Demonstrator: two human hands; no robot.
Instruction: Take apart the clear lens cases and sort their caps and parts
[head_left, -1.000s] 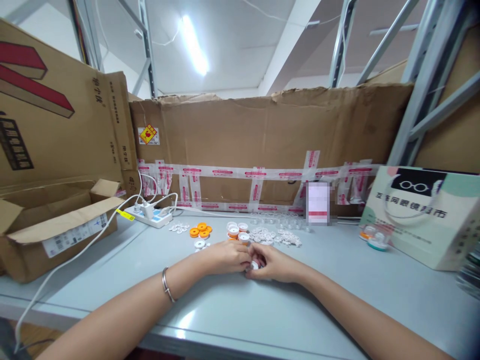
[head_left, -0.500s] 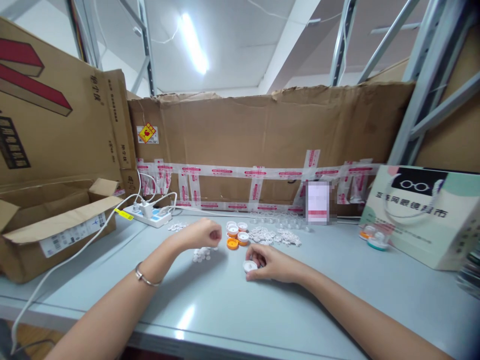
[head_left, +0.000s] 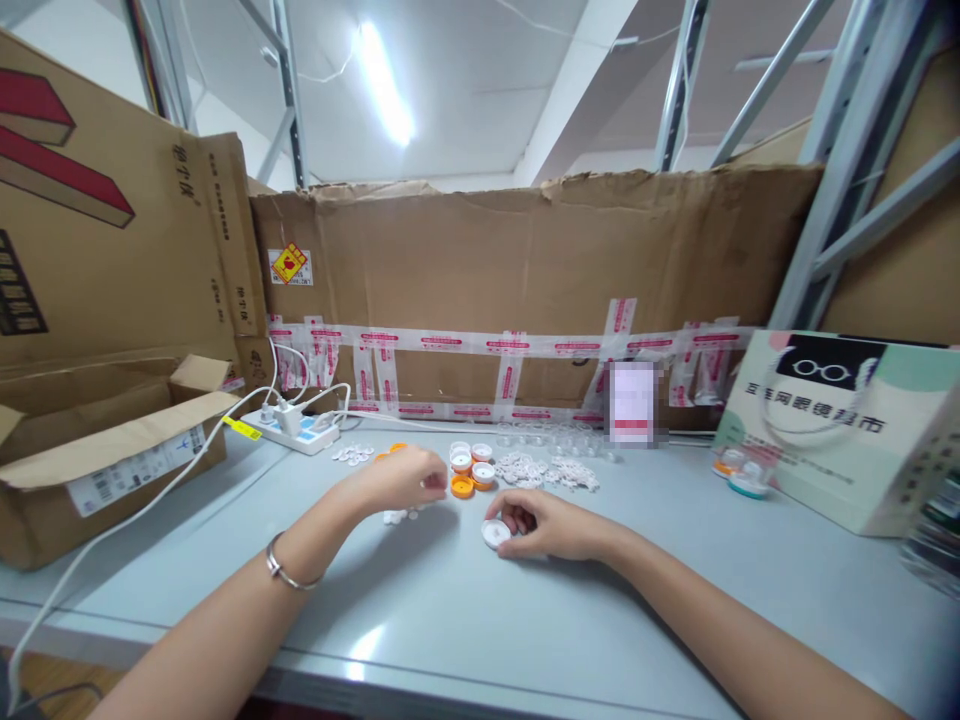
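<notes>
My right hand [head_left: 541, 524] has its thumb and fingers closed on the rim of a white round cap-like piece [head_left: 495, 535], held low over the table. My left hand [head_left: 405, 480] is raised to the left of it, fingers curled together; whatever they hold, if anything, is hidden. Just under the left hand lie small white discs [head_left: 397, 517], partly covered. Between and beyond the hands stands a cluster of orange and white round caps [head_left: 462, 487]. Some orange pieces [head_left: 397, 448] show behind my left hand.
Heaps of small white parts [head_left: 521, 468] and clear round pieces [head_left: 562, 436] lie toward the back. More white discs [head_left: 352, 455] sit near a power strip [head_left: 300, 428]. An open carton [head_left: 142, 470] stands left, a paper bag [head_left: 810, 430] right, with capped cases [head_left: 748, 480] beside it.
My left hand has come slightly lower, nearer the cap cluster, uncovering orange pieces behind it and covering more discs. My right hand still holds the white piece, nearly unmoved. The view shifted slightly.
</notes>
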